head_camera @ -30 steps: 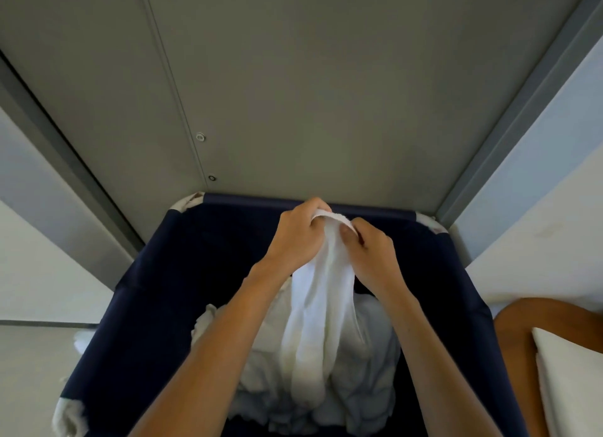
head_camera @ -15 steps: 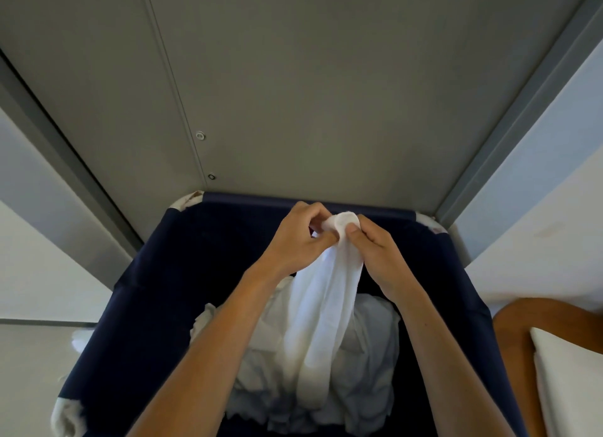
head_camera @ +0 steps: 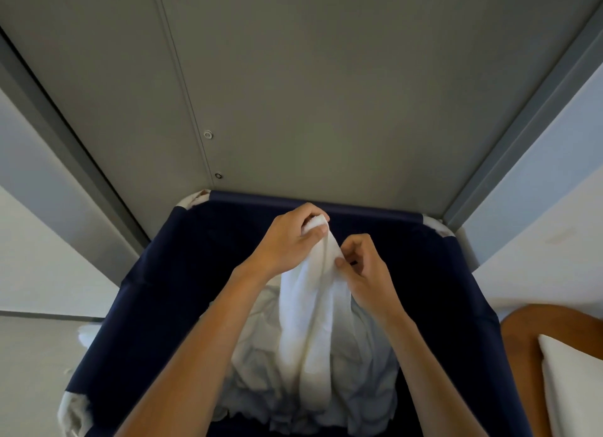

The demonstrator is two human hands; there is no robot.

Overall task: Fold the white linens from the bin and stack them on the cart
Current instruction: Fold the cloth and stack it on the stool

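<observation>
A white towel [head_camera: 315, 319] hangs bunched and lengthwise above the navy fabric bin [head_camera: 169, 293]. My left hand [head_camera: 287, 244] grips its top end, fingers curled round the cloth. A little lower on the right edge of the towel, my right hand [head_camera: 365, 270] pinches it between thumb and fingers. Beneath the towel a crumpled heap of white linens [head_camera: 261, 365] lies in the bin's bottom.
A grey panel wall [head_camera: 310, 94] stands right behind the bin. At the lower right is a brown wooden surface [head_camera: 518, 338] with folded white cloth [head_camera: 574, 381] on it. Pale floor [head_camera: 36, 371] lies left of the bin.
My left hand has kept the towel's top end and lifted slightly. My right hand has slid down the towel's right edge, away from the left hand.
</observation>
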